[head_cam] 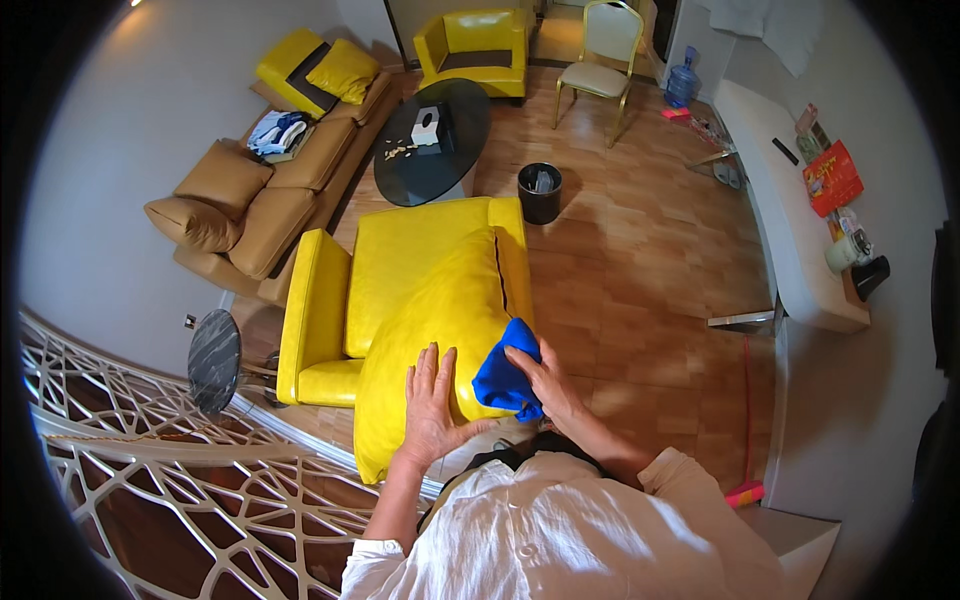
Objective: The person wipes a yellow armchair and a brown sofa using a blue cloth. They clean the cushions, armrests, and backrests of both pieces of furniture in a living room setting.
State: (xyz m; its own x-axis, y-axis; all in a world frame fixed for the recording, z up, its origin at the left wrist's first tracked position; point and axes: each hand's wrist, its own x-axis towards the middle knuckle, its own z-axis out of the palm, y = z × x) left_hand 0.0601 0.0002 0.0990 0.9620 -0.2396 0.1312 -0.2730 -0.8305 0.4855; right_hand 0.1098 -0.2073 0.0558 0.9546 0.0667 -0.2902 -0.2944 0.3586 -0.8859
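A yellow leather-like cushion (420, 330) lies tilted across the near side of a yellow armchair (319, 292), its dark seam or zip facing right. My left hand (435, 412) rests flat on the cushion's lower part, fingers spread, holding nothing. In my right hand (551, 379) is a bunched blue cloth (504, 373), pressed against the cushion's right lower corner. The thumb lies over the cloth, and the other fingers are partly hidden behind it.
Beyond the armchair stand an oval dark glass coffee table (405, 176) and a black waste bin (540, 206). A tan sofa (277, 232) runs along the left wall. A small round marble-look side table (215, 360) and a white lattice screen (247, 480) are at left. A white console (787, 225) lines the right.
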